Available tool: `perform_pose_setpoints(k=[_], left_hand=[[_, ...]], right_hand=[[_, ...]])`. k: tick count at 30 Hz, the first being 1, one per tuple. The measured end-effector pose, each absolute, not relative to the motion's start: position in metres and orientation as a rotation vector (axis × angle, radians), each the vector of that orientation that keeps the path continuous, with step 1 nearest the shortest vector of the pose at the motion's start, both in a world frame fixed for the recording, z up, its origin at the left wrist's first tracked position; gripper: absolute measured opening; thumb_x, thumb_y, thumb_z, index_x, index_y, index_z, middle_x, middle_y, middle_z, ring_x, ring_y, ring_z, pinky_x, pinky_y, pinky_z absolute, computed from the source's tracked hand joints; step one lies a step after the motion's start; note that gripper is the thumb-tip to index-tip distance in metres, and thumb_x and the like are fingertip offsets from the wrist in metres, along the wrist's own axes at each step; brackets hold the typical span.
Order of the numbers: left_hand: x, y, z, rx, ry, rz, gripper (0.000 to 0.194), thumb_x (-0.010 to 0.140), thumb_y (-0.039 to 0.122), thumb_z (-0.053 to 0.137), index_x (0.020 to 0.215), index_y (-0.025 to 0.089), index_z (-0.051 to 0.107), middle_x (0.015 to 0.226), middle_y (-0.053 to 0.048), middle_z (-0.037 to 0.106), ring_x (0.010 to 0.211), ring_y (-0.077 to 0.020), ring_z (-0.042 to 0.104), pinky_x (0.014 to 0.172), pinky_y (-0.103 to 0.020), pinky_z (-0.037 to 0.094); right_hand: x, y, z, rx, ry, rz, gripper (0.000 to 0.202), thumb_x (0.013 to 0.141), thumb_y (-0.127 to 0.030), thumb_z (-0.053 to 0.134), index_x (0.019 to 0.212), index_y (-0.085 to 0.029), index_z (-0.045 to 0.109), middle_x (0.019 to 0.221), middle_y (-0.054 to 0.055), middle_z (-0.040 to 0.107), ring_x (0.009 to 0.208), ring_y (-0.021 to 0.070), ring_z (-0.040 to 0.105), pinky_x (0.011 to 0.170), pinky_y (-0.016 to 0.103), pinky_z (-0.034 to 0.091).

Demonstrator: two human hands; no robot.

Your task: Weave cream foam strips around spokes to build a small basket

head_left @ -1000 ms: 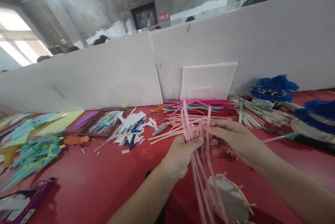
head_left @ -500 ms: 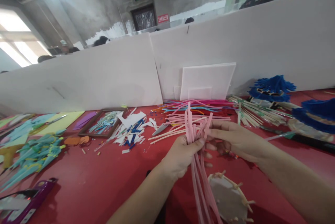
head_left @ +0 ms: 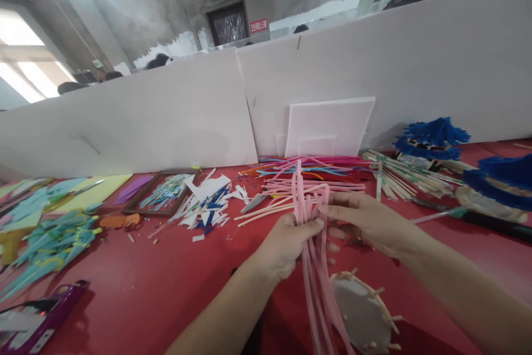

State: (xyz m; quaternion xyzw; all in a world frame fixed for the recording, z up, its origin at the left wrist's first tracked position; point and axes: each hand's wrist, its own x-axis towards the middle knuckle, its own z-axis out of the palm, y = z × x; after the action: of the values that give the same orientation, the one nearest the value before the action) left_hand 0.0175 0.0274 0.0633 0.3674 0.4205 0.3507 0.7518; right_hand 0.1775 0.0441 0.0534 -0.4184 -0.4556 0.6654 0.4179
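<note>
A bundle of pink pipe cleaners (head_left: pixel 318 294) hangs from my left hand (head_left: pixel 286 244), whose thumb presses across the strands. Their upper ends stick up above the fist, and the lower ends trail down past the bottom of the view. Close on the right, my right hand (head_left: pixel 361 219) pinches one pink strand between thumb and fingertips, its other fingers partly hidden behind the bundle. That strand bends over at the top. Beneath my hands lies a round grey disc (head_left: pixel 361 313) with short wooden stick pieces around its rim.
Behind my hands lie coloured pipe cleaners (head_left: pixel 316 165) and wooden sticks (head_left: pixel 409 180). White scraps (head_left: pixel 211 191), a brown frame (head_left: pixel 160 208) and a purple power strip (head_left: pixel 56 316) are left. Blue-roofed models (head_left: pixel 434 139) stand right, before a white partition (head_left: pixel 187 111).
My right hand has shifted slightly left, closer to my left hand. The strand it pinches now bends over at the top, where its end stood up before.
</note>
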Motion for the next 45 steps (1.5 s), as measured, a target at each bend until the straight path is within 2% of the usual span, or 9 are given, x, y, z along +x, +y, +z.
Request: perform_pose_setpoints(k=[12, 17, 20, 23, 27, 33, 36, 40, 45], left_hand=[[0.019, 0.025, 0.061, 0.846, 0.906, 0.829, 0.051, 0.054, 0.054, 0.091, 0.067, 0.016, 0.058, 0.051, 0.008, 0.049, 0.040, -0.0040, 0.038, 0.038, -0.018, 0.044], [0.018, 0.027, 0.077, 0.634, 0.821, 1.036, 0.053, 0.071, 0.052, 0.084, 0.058, 0.018, 0.045, 0.043, 0.013, 0.027, 0.037, -0.0016, 0.019, 0.034, -0.013, 0.023], [0.011, 0.030, 0.089, 0.485, 0.735, 1.178, 0.054, 0.090, 0.047, 0.068, 0.055, 0.018, 0.038, 0.042, 0.011, 0.024, 0.035, -0.0029, 0.017, 0.035, -0.014, 0.021], [0.002, 0.034, 0.098, 0.335, 0.666, 1.287, 0.055, 0.101, 0.039, 0.052, 0.052, 0.019, 0.034, 0.042, 0.010, 0.020, 0.034, -0.0036, 0.016, 0.036, -0.015, 0.021], [-0.008, 0.040, 0.103, 0.252, 0.574, 1.442, 0.059, 0.104, 0.033, 0.040, 0.049, 0.019, 0.025, 0.043, 0.009, 0.014, 0.033, -0.0049, 0.015, 0.038, -0.018, 0.024], [-0.019, 0.051, 0.101, 0.207, 0.631, 1.565, 0.058, 0.104, 0.031, 0.037, 0.050, 0.020, 0.020, 0.042, 0.008, 0.013, 0.034, -0.0067, 0.016, 0.040, -0.021, 0.022], [-0.025, 0.059, 0.101, 0.125, 0.691, 1.658, 0.050, 0.102, 0.028, 0.042, 0.054, 0.019, 0.031, 0.048, 0.007, 0.030, 0.040, -0.0070, 0.035, 0.052, -0.020, 0.038], [-0.031, 0.066, 0.105, 0.003, 0.935, 1.682, 0.017, 0.095, 0.034, 0.052, 0.084, 0.022, 0.056, 0.089, -0.002, 0.062, 0.088, -0.0134, 0.065, 0.087, -0.027, 0.051], [-0.029, 0.065, 0.105, -0.019, 0.961, 1.583, 0.026, 0.088, 0.040, 0.058, 0.107, 0.022, 0.054, 0.116, -0.010, 0.058, 0.129, -0.0192, 0.053, 0.115, -0.034, 0.038]], right_hand=[[0.170, 0.039, 0.054, -0.995, -1.201, 1.695, 0.053, 0.057, -0.059, 0.088, 0.080, -0.018, 0.062, 0.071, 0.000, 0.066, 0.065, 0.0145, 0.064, 0.058, 0.028, 0.048], [0.148, 0.015, 0.052, -0.938, -1.221, 1.919, 0.072, 0.055, -0.066, 0.087, 0.105, -0.021, 0.060, 0.105, 0.006, 0.072, 0.096, 0.0184, 0.068, 0.084, 0.034, 0.054], [0.135, -0.007, 0.050, -0.870, -1.218, 2.148, 0.066, 0.062, -0.067, 0.082, 0.100, -0.022, 0.052, 0.087, 0.000, 0.069, 0.073, 0.0134, 0.067, 0.071, 0.030, 0.053], [0.135, -0.013, 0.056, -0.929, -1.240, 2.231, 0.056, 0.070, -0.069, 0.071, 0.087, -0.025, 0.041, 0.065, -0.011, 0.049, 0.041, 0.0037, 0.037, 0.046, 0.023, 0.038], [0.153, 0.020, 0.073, -1.129, -2.091, 1.459, 0.033, 0.094, -0.056, 0.038, 0.084, -0.025, 0.041, 0.066, -0.006, 0.042, 0.051, 0.0089, 0.035, 0.049, 0.024, 0.035], [0.173, 0.081, 0.087, -1.052, -2.546, 1.047, 0.030, 0.090, -0.047, 0.054, 0.073, -0.023, 0.055, 0.073, 0.000, 0.059, 0.067, 0.0149, 0.051, 0.063, 0.028, 0.043], [0.183, 0.110, 0.084, -1.087, -2.640, 0.855, 0.030, 0.096, -0.046, 0.050, 0.085, -0.023, 0.066, 0.086, 0.003, 0.070, 0.078, 0.0184, 0.062, 0.072, 0.030, 0.049], [0.208, 0.167, 0.072, -1.332, -2.576, 0.490, 0.030, 0.100, -0.044, 0.051, 0.109, -0.020, 0.067, 0.109, 0.009, 0.070, 0.096, 0.0199, 0.066, 0.087, 0.036, 0.053], [0.242, 0.230, 0.049, -1.555, -2.510, 0.171, 0.039, 0.096, -0.041, 0.062, 0.128, -0.019, 0.060, 0.130, 0.010, 0.062, 0.109, 0.0224, 0.064, 0.092, 0.045, 0.056]])
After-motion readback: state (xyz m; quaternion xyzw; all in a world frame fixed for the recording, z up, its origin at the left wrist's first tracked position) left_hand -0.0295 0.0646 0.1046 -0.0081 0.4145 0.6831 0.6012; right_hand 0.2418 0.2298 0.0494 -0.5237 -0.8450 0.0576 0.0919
